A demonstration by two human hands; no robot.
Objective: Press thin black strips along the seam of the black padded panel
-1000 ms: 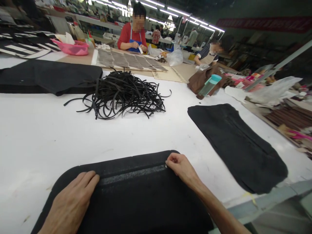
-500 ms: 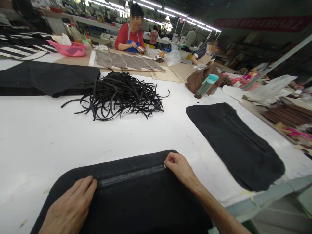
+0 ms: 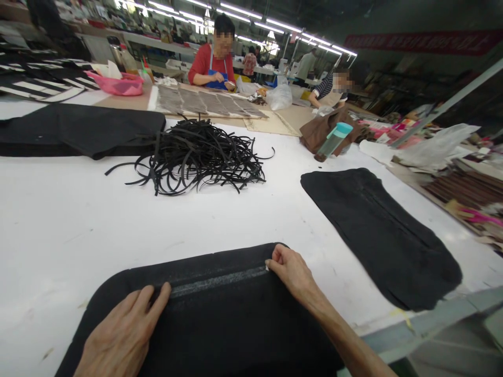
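A black felt-like panel with rounded corners lies on the white table right in front of me. A shiny grey strip runs along it just below its far edge. My left hand rests flat on the panel, fingers stretched out, fingertips at the strip's left end. My right hand is closed in a pinch at the strip's right end, near the panel's far right corner. What the pinch holds is too small to make out.
A tangled heap of black strips lies mid-table. A second black panel lies at the right, black fabric at the far left. A teal-capped bottle leans on a brown bag. Two people work at the far tables.
My left hand has slid a little to the right along the strip. My right hand has stayed at the strip's right end.
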